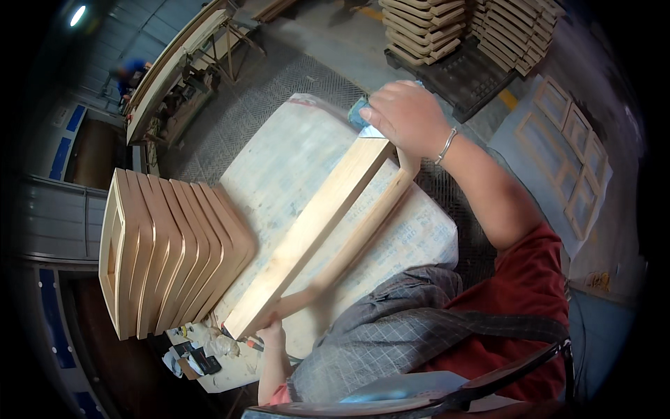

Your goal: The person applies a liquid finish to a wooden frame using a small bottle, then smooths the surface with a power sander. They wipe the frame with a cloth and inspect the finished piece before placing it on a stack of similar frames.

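Observation:
A pale wooden frame (310, 234) with a broad flat face and bent side pieces rests aslant across the covered worktable (262, 157). At its lower left end my left hand (272, 335) grips the frame from beneath, its fingers partly hidden. My right hand (412, 120) is closed on a blue-green pad (358, 112) at the frame's far right end. The pad is mostly covered by my fingers, and I cannot tell its exact kind. A light, shiny patch shows under it against the wood.
Several curved wooden frames (174, 251) stand in a row at the left. Small items, including a black box (204, 359), lie at the near left corner. Stacked wooden parts (426, 28) sit on a dark pallet (467, 77); flat frames (569, 157) lie at right. A person (131, 73) is far left.

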